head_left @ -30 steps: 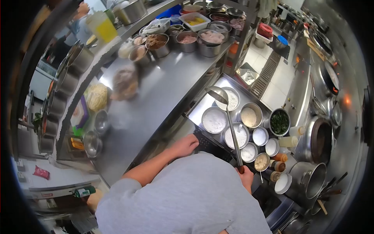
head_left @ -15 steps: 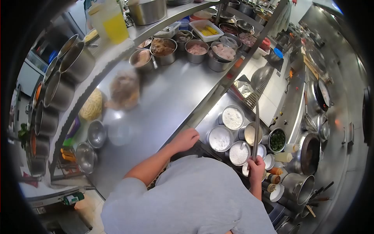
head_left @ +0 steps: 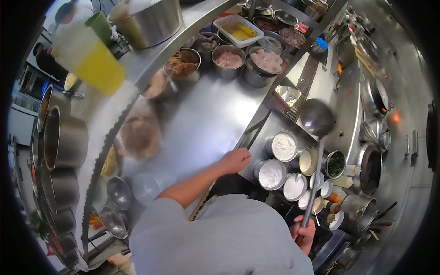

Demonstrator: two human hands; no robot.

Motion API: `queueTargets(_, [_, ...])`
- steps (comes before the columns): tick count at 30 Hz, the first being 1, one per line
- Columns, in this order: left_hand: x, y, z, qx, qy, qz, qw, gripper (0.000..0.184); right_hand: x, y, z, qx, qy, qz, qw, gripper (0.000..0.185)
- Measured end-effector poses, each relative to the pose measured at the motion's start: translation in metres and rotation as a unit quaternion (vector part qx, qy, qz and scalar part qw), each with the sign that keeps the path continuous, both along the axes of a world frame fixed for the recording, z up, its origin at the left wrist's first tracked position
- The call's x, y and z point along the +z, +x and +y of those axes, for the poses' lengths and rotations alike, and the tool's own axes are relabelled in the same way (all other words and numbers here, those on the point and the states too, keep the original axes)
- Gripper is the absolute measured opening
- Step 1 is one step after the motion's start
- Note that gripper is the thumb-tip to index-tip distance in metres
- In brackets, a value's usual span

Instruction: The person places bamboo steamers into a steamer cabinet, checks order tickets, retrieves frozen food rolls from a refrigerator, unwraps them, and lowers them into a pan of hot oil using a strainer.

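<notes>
My right hand (head_left: 304, 234) is wrapped round the lower end of a long-handled metal ladle (head_left: 317, 118). The ladle's bowl is raised, away from my body, with the handle slanting over the seasoning pots. Beside that handle are a pot of white powder (head_left: 272, 174), another white-powder pot (head_left: 284, 145) and a pot of white granules (head_left: 294, 186). My left hand (head_left: 235, 160) is closed in a loose fist at the edge of the steel counter (head_left: 201, 110), with nothing showing in its fingers.
Metal pots of raw meat (head_left: 228, 60) line the counter's back. A clear bag (head_left: 140, 130) of brownish food lies at left. Above it, a shelf holds a jug of yellow liquid (head_left: 98, 68). Woks (head_left: 368, 167) stand on the right, near a pot of chopped greens (head_left: 336, 164).
My right hand has drawn lower with the ladle, and its bowl now shows plainly. My left hand stays closed, slightly farther right. The whole view has shifted, and people appear at upper left.
</notes>
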State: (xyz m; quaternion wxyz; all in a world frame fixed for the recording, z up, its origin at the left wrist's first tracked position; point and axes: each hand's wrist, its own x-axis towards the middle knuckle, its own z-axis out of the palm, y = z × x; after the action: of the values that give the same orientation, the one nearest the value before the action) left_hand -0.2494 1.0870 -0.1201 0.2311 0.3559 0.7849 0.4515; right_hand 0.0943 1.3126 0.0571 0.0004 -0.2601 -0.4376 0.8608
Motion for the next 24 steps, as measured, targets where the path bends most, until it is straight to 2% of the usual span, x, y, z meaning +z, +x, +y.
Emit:
queueTargets(1, [0.000,-0.012,0.008,-0.012,0.009,0.016,1.000,0.024,0.013,-0.009,-0.009,0.011,0.029,0.000,1.000,0.044])
queueTargets(2, [-0.001,-0.023,0.016,-0.026,0.019,0.033,0.999,0.024,0.020,-0.018,-0.016,0.004,0.025,-0.003,1.000,0.044])
queueTargets(4, [0.003,-0.042,0.034,-0.046,0.020,0.037,0.998,0.023,0.026,-0.029,-0.025,-0.069,0.174,-0.179,0.966,0.032])
queueTargets(5, [0.006,-0.050,0.041,-0.059,0.024,0.043,0.997,0.023,0.009,-0.025,-0.026,-0.114,0.239,-0.184,0.947,0.030])
queueTargets(6, [0.010,-0.056,0.046,-0.071,0.023,0.042,0.996,0.023,0.002,-0.024,-0.028,-0.158,0.314,-0.240,0.905,0.020])
queueTargets(7, [0.017,-0.059,0.053,-0.068,0.021,0.032,0.997,0.021,-0.006,-0.016,-0.027,-0.171,0.339,-0.274,0.884,0.016])
queueTargets(8, [0.021,-0.059,0.062,-0.071,0.021,0.023,0.997,0.020,-0.006,-0.009,-0.029,-0.189,0.361,-0.309,0.859,0.014])
queueTargets(10, [0.012,-0.054,0.077,-0.067,0.067,0.037,0.995,0.018,-0.001,-0.002,-0.039,-0.175,0.329,-0.334,0.866,0.016])
queueTargets(12, [0.006,-0.044,0.084,-0.083,0.076,0.041,0.993,0.016,-0.013,0.017,-0.054,-0.178,0.251,-0.290,0.906,0.022])
queueTargets(14, [0.009,-0.031,0.088,-0.127,0.058,0.026,0.990,0.018,-0.002,0.022,-0.064,-0.151,0.258,-0.314,0.901,0.027])
queueTargets(15, [0.006,-0.021,0.087,-0.151,0.031,0.043,0.987,0.017,-0.016,0.033,-0.071,-0.175,0.299,-0.316,0.883,0.033])
queueTargets(16, [0.006,-0.010,0.086,-0.179,0.035,0.044,0.982,0.017,-0.029,0.046,-0.077,-0.171,0.443,-0.342,0.811,0.040])
queueTargets(18, [0.017,0.019,0.085,-0.229,0.034,-0.002,0.973,0.016,-0.017,0.058,-0.092,-0.246,0.440,-0.388,0.772,0.045])
queueTargets(20, [0.007,0.041,0.086,-0.291,0.036,-0.027,0.956,0.014,-0.007,0.082,-0.104,-0.212,0.434,-0.413,0.772,0.033])
queueTargets(21, [0.015,0.056,0.089,-0.312,0.056,-0.037,0.948,0.012,-0.001,0.094,-0.113,-0.237,0.426,-0.414,0.769,0.033])
queueTargets(22, [0.021,0.070,0.090,-0.345,0.051,0.022,0.937,0.011,0.008,0.114,-0.126,-0.274,0.294,-0.294,0.867,0.027])
queueTargets(23, [0.020,0.078,0.096,-0.368,0.062,0.037,0.927,0.011,0.013,0.129,-0.138,-0.292,0.155,-0.158,0.930,0.023])
queueTargets(24, [0.018,0.087,0.100,-0.386,0.073,0.049,0.918,0.011,0.013,0.144,-0.147,-0.300,0.158,-0.156,0.928,0.023])
